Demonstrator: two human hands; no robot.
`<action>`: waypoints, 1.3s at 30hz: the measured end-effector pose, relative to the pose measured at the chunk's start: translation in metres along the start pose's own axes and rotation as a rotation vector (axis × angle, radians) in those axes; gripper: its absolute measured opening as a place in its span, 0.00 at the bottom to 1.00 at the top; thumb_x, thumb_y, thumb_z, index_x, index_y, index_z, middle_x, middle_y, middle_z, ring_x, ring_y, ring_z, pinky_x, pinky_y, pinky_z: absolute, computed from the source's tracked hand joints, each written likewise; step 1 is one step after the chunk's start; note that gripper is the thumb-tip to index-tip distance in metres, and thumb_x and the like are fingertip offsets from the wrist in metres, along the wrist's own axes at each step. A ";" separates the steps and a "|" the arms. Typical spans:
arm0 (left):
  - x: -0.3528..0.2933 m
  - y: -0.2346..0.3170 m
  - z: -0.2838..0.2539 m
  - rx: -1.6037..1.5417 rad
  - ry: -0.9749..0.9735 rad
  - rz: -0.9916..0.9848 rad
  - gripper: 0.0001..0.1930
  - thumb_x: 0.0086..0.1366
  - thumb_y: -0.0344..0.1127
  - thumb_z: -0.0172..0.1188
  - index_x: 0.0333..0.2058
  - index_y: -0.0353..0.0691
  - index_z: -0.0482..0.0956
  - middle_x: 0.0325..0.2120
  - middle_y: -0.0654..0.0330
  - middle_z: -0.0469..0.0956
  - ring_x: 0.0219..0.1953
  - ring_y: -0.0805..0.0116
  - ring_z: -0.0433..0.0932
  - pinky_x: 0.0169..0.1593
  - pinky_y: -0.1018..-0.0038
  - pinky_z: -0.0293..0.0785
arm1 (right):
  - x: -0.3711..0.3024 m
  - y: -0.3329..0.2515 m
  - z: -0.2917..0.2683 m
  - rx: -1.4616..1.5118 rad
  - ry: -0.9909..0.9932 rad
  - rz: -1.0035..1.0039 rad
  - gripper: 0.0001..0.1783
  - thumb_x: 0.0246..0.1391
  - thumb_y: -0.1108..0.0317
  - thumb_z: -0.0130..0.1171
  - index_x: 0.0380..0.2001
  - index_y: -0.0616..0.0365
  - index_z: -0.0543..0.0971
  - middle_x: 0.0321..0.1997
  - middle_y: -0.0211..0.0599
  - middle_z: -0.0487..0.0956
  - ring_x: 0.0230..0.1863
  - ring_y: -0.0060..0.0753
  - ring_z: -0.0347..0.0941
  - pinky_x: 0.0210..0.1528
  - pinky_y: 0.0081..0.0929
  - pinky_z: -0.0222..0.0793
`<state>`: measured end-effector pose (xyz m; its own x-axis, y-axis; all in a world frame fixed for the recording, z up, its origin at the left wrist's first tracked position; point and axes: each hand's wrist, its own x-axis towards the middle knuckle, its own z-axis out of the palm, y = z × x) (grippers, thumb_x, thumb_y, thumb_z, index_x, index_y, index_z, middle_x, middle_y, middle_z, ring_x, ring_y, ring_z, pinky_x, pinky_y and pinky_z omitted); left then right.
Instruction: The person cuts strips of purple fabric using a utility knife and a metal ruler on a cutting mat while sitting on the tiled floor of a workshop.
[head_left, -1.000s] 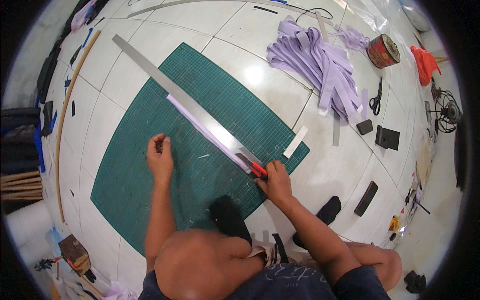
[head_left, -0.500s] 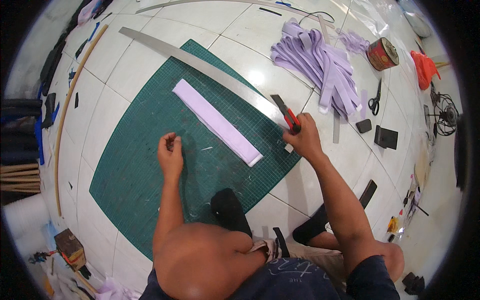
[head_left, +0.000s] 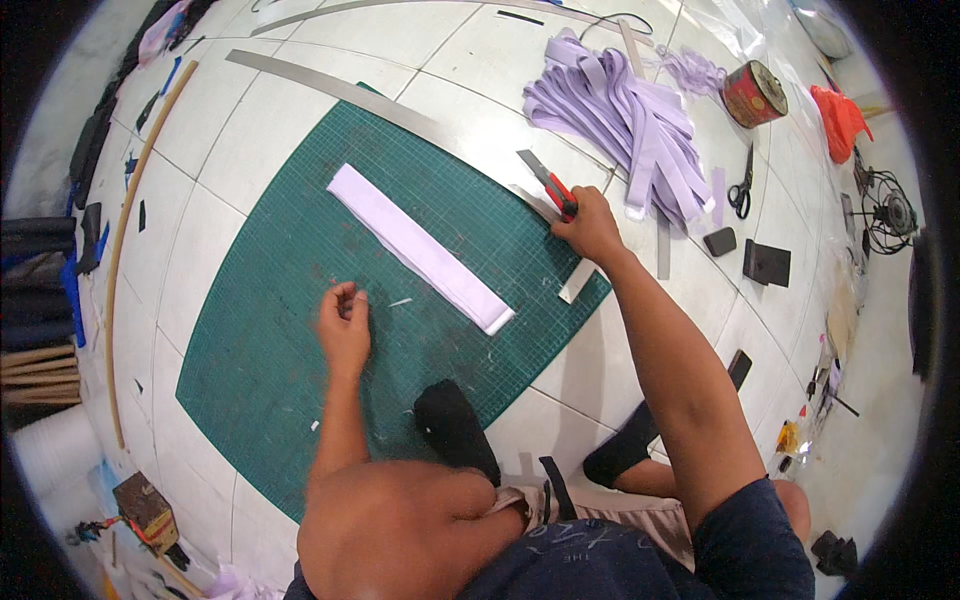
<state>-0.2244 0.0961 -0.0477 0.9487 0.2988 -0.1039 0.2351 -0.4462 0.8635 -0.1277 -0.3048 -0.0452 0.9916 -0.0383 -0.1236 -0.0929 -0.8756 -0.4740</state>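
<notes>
My right hand point(head_left: 592, 228) grips a red and black box cutter point(head_left: 563, 198), its blade pointing up and away to the left. The same hand rests at the long metal ruler point(head_left: 400, 115), whose near end shows beyond the wrist. The ruler runs along the far edge of the green cutting mat point(head_left: 250, 330). On the mat lies a folded lilac fabric strip point(head_left: 420, 250), stretched diagonally. Left of its near end, my left hand point(head_left: 343, 325) hangs over the mat with fingers curled and nothing visible in them.
Beyond the mat lies a heap of lilac strips point(head_left: 620, 110). A rusty red tin point(head_left: 754, 94), black scissors point(head_left: 740, 185) and a black block point(head_left: 767, 262) are on the tiles at right. A long wooden stick point(head_left: 135, 220) lies at left. My socked foot point(head_left: 455, 430) rests on the mat.
My right hand has moved farther away along the ruler with the box cutter, so more of the ruler's near end shows. My left hand and the folded strip stay nearly in place.
</notes>
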 end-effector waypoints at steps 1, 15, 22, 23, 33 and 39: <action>-0.001 0.002 0.003 0.002 0.001 0.002 0.12 0.65 0.32 0.63 0.45 0.35 0.78 0.38 0.61 0.78 0.37 0.75 0.75 0.42 0.77 0.74 | 0.002 0.002 0.000 -0.003 0.006 0.012 0.20 0.38 0.63 0.71 0.35 0.62 0.77 0.41 0.52 0.76 0.45 0.57 0.74 0.49 0.47 0.71; -0.014 -0.007 0.013 0.131 -0.013 0.064 0.11 0.63 0.30 0.64 0.42 0.33 0.78 0.36 0.56 0.77 0.38 0.66 0.77 0.44 0.70 0.74 | 0.005 0.005 -0.010 0.075 -0.063 0.078 0.21 0.42 0.61 0.72 0.32 0.65 0.76 0.40 0.56 0.76 0.44 0.58 0.74 0.47 0.46 0.71; -0.024 -0.012 0.015 0.224 0.023 0.074 0.11 0.61 0.32 0.64 0.41 0.35 0.79 0.38 0.54 0.77 0.41 0.58 0.77 0.49 0.65 0.72 | 0.008 0.005 -0.011 0.044 -0.080 0.074 0.23 0.42 0.59 0.73 0.33 0.64 0.75 0.39 0.54 0.77 0.43 0.58 0.74 0.46 0.46 0.70; -0.024 -0.013 0.015 0.217 0.032 0.085 0.11 0.62 0.33 0.64 0.41 0.35 0.79 0.38 0.54 0.77 0.41 0.58 0.77 0.49 0.65 0.72 | 0.006 0.006 -0.011 0.044 -0.087 0.074 0.23 0.42 0.59 0.74 0.33 0.64 0.75 0.39 0.54 0.77 0.43 0.58 0.74 0.46 0.46 0.70; -0.021 -0.024 0.018 0.161 0.013 0.036 0.12 0.63 0.33 0.64 0.43 0.36 0.79 0.40 0.54 0.77 0.42 0.60 0.76 0.50 0.66 0.72 | 0.003 0.012 -0.004 0.030 0.010 0.008 0.22 0.47 0.59 0.73 0.34 0.61 0.73 0.38 0.53 0.76 0.43 0.58 0.73 0.45 0.46 0.69; -0.017 -0.014 0.014 0.198 -0.015 0.041 0.12 0.63 0.34 0.64 0.43 0.36 0.79 0.41 0.55 0.77 0.44 0.60 0.76 0.50 0.66 0.72 | -0.003 0.011 -0.005 0.121 0.054 0.071 0.22 0.52 0.57 0.70 0.35 0.63 0.71 0.36 0.53 0.75 0.39 0.55 0.72 0.43 0.43 0.67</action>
<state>-0.2403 0.0851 -0.0649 0.9611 0.2645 -0.0792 0.2315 -0.6158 0.7531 -0.1313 -0.3165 -0.0451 0.9852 -0.1267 -0.1150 -0.1699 -0.8055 -0.5677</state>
